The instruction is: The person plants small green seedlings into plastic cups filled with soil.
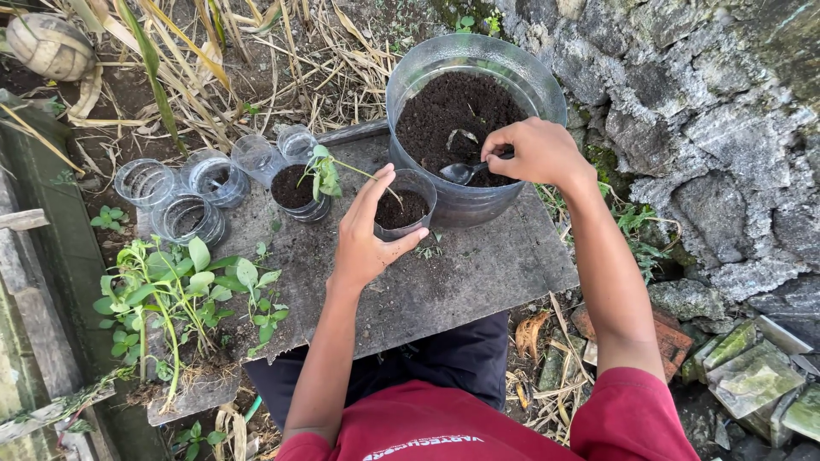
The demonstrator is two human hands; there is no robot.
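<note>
I am wrapping my left hand around a small clear cup, thumb on the near side and fingers curled along its left wall, so the grip is closed on the cup. The cup is standing upright on a grey board, partly filled with dark soil, and it is touching the front of the big tub.

My right hand is pinching the handle of a spoon, fingers tight on it. The spoon's bowl is lying on the soil at the near edge of the tub, just above the cup's rim. The tub is a cut-off clear plastic container, nearly full of dark soil, sitting at the far right end of the board against a stone wall.

Just left of my cup another cup is holding soil and a small green seedling, whose thin stem is leaning right towards my left fingers. Further left, four empty cups are clustered at the board's far edge, some on the ground beside it. A bundle of uprooted seedlings is lying across the left end of the board, leaves up, roots hanging near the front edge. Dry stalks are covering the ground beyond the board.
</note>
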